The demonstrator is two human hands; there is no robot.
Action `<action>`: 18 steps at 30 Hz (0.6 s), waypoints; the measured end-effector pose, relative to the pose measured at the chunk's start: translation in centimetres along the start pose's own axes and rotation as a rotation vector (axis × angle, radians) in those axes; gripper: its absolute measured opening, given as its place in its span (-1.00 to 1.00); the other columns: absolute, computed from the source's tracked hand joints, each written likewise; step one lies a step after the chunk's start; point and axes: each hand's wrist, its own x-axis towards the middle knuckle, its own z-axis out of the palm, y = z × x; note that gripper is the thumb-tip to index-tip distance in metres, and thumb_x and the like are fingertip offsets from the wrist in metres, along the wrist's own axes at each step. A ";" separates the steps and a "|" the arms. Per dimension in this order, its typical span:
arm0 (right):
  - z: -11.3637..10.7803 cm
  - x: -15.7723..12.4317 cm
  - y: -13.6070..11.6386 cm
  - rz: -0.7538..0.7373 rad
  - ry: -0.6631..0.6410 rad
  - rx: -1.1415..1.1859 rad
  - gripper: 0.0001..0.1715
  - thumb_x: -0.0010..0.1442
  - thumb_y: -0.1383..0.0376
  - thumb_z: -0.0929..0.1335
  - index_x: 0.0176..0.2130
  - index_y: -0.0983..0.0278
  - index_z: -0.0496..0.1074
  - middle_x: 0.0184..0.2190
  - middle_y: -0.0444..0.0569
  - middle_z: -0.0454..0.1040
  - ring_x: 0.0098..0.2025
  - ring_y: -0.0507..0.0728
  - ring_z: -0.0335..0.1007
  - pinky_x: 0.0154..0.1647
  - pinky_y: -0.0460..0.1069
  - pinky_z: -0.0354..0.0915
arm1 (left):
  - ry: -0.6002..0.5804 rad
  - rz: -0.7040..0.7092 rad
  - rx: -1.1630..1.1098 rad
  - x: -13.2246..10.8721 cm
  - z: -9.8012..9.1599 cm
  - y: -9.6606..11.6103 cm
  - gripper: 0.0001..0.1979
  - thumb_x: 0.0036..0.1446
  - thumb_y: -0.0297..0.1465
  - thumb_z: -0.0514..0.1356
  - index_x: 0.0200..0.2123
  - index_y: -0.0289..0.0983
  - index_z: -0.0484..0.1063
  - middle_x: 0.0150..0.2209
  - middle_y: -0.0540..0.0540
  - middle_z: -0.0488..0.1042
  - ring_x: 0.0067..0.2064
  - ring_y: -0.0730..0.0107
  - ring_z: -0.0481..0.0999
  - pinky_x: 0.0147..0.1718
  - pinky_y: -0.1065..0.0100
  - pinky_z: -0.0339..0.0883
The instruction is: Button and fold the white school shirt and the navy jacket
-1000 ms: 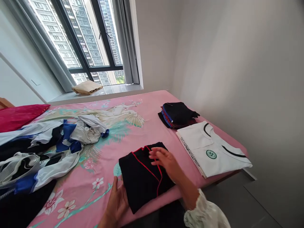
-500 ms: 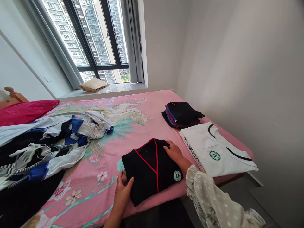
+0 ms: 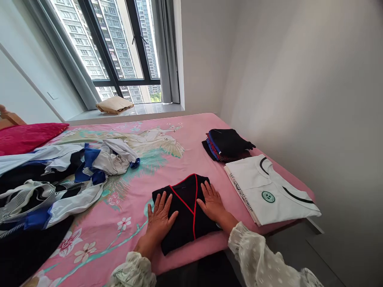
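Note:
A folded black top with red trim along its V-neck (image 3: 186, 223) lies at the near edge of the bed. My left hand (image 3: 160, 219) rests flat on its left side, fingers spread. On its upper right part my right hand (image 3: 213, 202) lies flat too, fingers stretched out, and the wrist hides most of the round chest badge. Just right of it is a folded white top (image 3: 251, 187) with black trim and a round green badge. Behind that sits a stack of folded dark clothes (image 3: 229, 142), black on top with blue and red layers below.
A loose heap of white, blue and black clothes (image 3: 68, 171) covers the left of the pink flowered bedsheet (image 3: 131, 247). A red pillow (image 3: 30, 137) lies behind it. On the windowsill is a beige folded bundle (image 3: 114, 105). The wall stands close on the right.
My left hand has moved from the black top's left edge onto its front. My right hand has shifted from its upper right edge to lie flat on it, covering the badge.

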 end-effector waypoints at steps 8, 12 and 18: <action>-2.6 -1.5 4.5 0.455 0.026 0.808 -0.34 0.02 0.02 0.34 -0.01 0.40 0.36 -0.09 0.20 0.46 -0.09 0.24 0.42 -0.10 0.12 0.33 | 0.068 -0.687 -1.081 -4.5 -1.5 -1.8 -0.35 0.04 -0.24 0.23 0.18 -0.28 0.15 0.12 -0.33 0.35 0.09 0.08 0.41 0.05 0.06 0.31; -3.6 -1.3 3.8 0.423 -0.150 0.844 -0.65 -0.17 0.15 0.47 -0.44 0.38 0.49 -0.51 0.04 0.54 -0.43 0.18 0.46 -0.42 0.02 0.35 | -0.230 -0.739 -1.392 -3.6 -2.9 0.0 -0.54 -0.01 -0.29 0.29 -0.03 -0.31 0.36 -0.12 -0.26 0.54 -0.11 0.13 0.55 -0.07 0.14 0.42; -3.5 -1.8 1.1 0.361 -0.068 0.876 -0.61 -0.05 0.12 0.41 -0.30 0.37 0.50 -0.42 0.04 0.56 -0.39 0.18 0.47 -0.41 0.00 0.34 | -0.122 -0.667 -1.286 -0.7 -5.0 1.2 -0.55 0.00 -0.27 0.28 -0.02 -0.22 0.33 -0.27 -0.11 0.58 -0.30 0.26 0.59 -0.30 0.26 0.48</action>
